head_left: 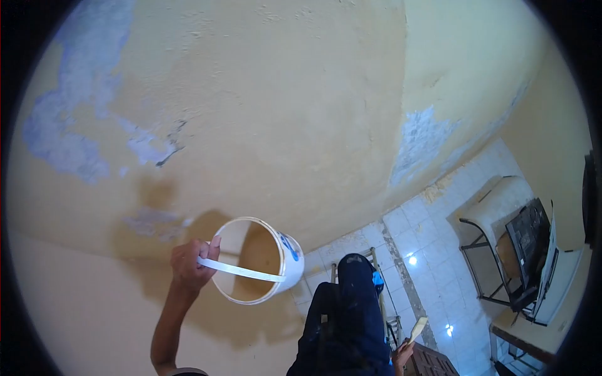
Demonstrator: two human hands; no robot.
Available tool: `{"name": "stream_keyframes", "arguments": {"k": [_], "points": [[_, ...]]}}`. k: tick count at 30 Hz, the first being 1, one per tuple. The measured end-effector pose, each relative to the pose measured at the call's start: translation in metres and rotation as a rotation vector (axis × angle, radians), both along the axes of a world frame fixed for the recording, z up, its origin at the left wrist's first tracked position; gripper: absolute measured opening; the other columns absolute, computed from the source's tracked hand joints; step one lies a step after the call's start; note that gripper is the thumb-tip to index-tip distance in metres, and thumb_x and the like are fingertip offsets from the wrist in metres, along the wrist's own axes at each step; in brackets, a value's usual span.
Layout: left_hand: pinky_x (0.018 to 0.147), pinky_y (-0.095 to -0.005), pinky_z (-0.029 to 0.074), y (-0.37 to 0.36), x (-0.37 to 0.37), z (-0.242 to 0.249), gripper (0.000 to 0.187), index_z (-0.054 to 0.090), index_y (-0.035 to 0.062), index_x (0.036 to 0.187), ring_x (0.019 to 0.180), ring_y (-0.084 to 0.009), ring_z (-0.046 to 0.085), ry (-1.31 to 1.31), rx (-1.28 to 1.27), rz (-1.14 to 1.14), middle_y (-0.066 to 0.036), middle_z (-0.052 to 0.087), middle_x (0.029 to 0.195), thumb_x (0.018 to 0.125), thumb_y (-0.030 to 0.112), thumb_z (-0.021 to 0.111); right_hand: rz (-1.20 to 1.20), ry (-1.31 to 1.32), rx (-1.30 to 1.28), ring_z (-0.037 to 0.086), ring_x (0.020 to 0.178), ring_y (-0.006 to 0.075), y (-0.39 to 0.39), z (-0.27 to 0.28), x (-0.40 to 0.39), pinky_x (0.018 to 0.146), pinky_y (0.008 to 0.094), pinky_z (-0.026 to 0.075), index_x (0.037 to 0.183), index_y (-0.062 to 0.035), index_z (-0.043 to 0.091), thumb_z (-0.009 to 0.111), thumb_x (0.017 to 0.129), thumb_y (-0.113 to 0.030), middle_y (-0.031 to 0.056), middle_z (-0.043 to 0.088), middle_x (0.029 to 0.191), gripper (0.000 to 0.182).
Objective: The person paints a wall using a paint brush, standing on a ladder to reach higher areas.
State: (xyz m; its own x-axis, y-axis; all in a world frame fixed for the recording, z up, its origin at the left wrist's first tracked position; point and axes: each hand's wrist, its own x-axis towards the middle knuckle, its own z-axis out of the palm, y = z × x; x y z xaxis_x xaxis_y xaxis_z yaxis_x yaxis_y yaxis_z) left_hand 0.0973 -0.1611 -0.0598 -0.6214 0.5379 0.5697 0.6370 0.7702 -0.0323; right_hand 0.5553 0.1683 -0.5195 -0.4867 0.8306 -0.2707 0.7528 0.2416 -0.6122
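Observation:
My left hand point(193, 262) is closed around the white strap handle point(241, 271) of a white plastic bucket point(292, 263). The bucket is tilted, its mouth facing left, and its inside looks brownish. It hangs close to a tan wall point(282, 113). Low in the view, my right hand point(402, 356) grips a pale, flat-ended tool point(418, 327), possibly a brush or scraper. Dark-clothed legs point(351, 313) show between my hands, above ladder rungs.
Peeled bluish-white patches point(75, 119) mark the wall. Part of a ladder point(384, 301) stands below over a tiled floor point(433, 250). At the right, a covered piece of furniture point(498, 203) stands beside dark panels point(528, 241). A brown wooden item point(433, 362) is near my right hand.

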Motion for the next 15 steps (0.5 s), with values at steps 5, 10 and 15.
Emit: {"name": "stream_keyframes", "arguments": {"k": [5,10,15], "points": [[0.047,-0.0335,0.041,-0.019,-0.032,0.006,0.028,0.045,0.0065,0.068,0.050,-0.0249,0.050,-0.055,-0.112,-0.205,-0.009,0.044,0.055,0.080,0.011,0.070,0.075,-0.114,-0.037,0.050,0.065,0.0494,0.014,0.028,0.010,0.056,0.0501,0.036,0.096,0.0056,0.046,0.044,0.091,-0.010,0.0283,0.050,0.066,0.016],[0.064,-0.0449,0.054,-0.125,-0.050,0.037,0.029,0.046,0.0018,0.101,0.072,-0.0304,0.059,0.121,0.092,-0.306,-0.015,0.053,0.090,0.096,0.030,0.045,0.038,-0.044,-0.095,0.054,0.055,0.0373,0.004,-0.025,0.048,0.052,0.0457,0.040,0.092,0.0069,0.044,0.044,0.092,-0.011,0.0232,0.049,0.062,0.018],[0.078,-0.0532,0.053,-0.123,-0.075,0.144,0.026,0.042,0.0042,0.110,0.088,-0.0362,0.059,0.459,-0.119,-0.272,-0.018,0.047,0.114,0.098,0.027,0.038,-0.101,-0.140,-0.251,0.047,0.058,0.0198,0.005,-0.004,0.034,0.050,0.0362,0.046,0.095,0.0026,0.041,0.043,0.096,-0.019,0.0124,0.045,0.068,0.022]]}}
